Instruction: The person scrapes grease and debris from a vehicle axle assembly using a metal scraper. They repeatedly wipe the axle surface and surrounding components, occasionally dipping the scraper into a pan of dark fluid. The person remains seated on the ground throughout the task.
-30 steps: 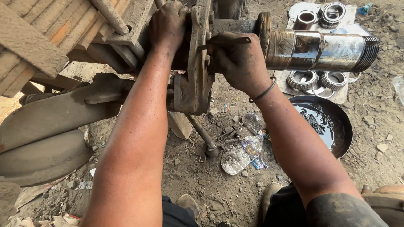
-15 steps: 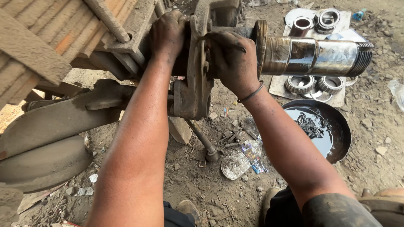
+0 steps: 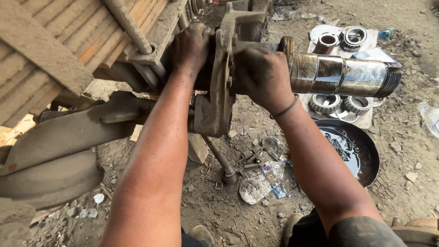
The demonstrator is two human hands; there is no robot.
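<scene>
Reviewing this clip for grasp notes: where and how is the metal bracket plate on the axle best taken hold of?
Probably by its two flat faces, one hand on each side, as now: the left hand is behind the bracket plate and the right hand in front, by the greasy spindle. The plate stands upright on edge and looks heavy, so opposed grips from both sides should steady it.

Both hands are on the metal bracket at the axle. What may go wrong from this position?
The left hand sits behind the bracket and the right hand in front, so a shift might pinch fingers. Both hands look greasy, so the grip may slip. The bearings and oil pan lie open on dirt and might collect grit.
</scene>
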